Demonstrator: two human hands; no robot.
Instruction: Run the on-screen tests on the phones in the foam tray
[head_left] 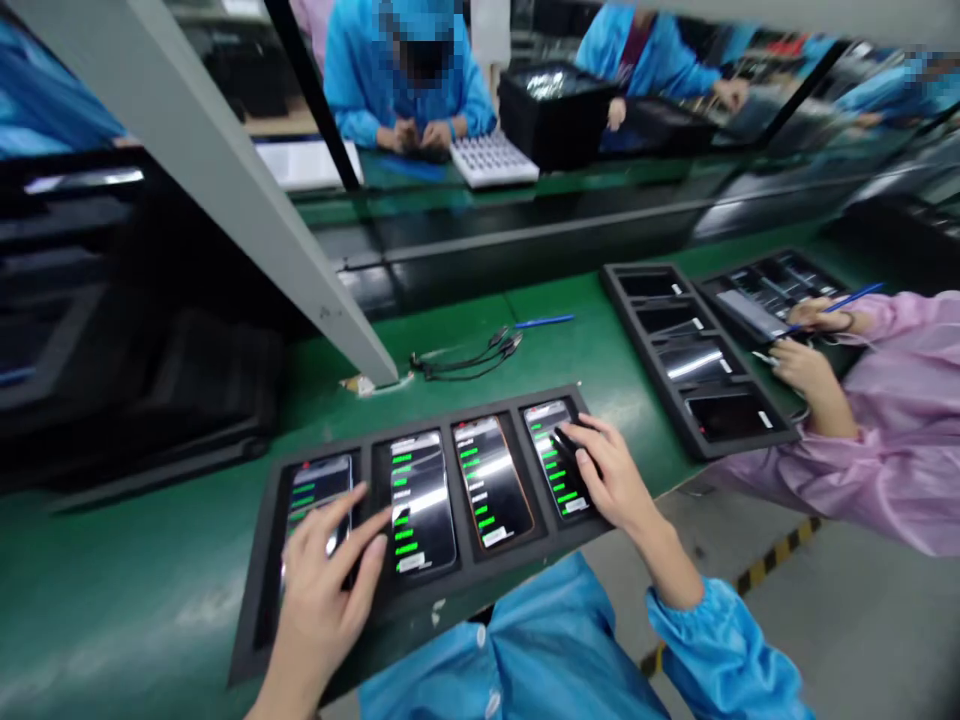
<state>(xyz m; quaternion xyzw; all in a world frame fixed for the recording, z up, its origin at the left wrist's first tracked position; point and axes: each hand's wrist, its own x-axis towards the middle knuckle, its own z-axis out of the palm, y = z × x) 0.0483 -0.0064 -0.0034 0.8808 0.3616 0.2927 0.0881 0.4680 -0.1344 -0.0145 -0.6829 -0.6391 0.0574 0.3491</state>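
A dark foam tray (367, 500) lies on the green bench before me, with several smartphones lying face up in its slots. Their lit screens show green and white lines of text. My left hand (322, 575) is over the leftmost phone (304, 490), fingers spread, the index fingertip at the left edge of the second phone (424, 500). The third phone (495, 480), with an orange rim, lies between my hands. My right hand (611, 475) reaches over the rightmost phone (553, 470), its fingers outstretched over the screen. Neither hand grips anything.
Black cables (469, 365) and a blue pen (544, 321) lie behind the tray. A grey post (300, 250) rises at left beside blurred black trays (150, 390). Another phone tray (652, 370) is at right, by a co-worker in a pink sleeve (885, 430). Others sit opposite.
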